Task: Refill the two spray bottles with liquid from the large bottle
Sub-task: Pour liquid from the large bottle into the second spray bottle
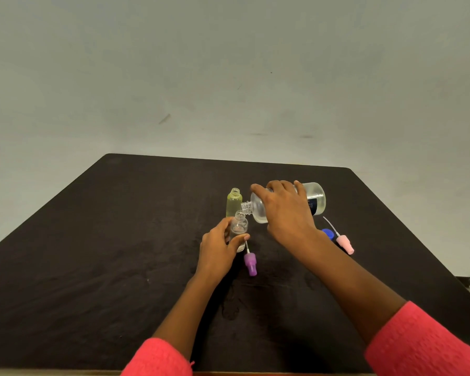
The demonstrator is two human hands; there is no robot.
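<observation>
Your right hand (285, 210) grips the large bottle (317, 196) from above, fingers curled over its barrel. The bottle is tipped nearly on its side, threaded neck pointing left and down, mouth just over the opening of the clear spray bottle (239, 226). It is frosted, see-through plastic, round, uncapped. Its dark label (314, 206) has pale print, too small to read; no brand legible.

Your left hand (219, 249) holds the clear spray bottle upright on the table (120, 240), thumb and fingers wrapped round its lower body. The bottle is small, transparent, with rounded shoulders and an open threaded neck. Can't tell the liquid level.

Just behind it stands the yellow-green spray bottle (234, 203), upright, tinted translucent plastic, neck open, no writing visible. It looks close to the clear one; can't tell if they touch.

The purple spray head (250, 263) lies on the table just below your left thumb, white dip tube pointing up toward the clear bottle. The pink spray head (345, 242) lies right of your right wrist, thin clear tube running up-left. The blue cap (328, 234) sits beside it, partly hidden by your forearm.

The tabletop is dark brown-black, matte, with rounded far corners. Your sleeves (158, 356) are coral-pink textured knit. The wall (228, 77) is plain grey-green with scuffs.
</observation>
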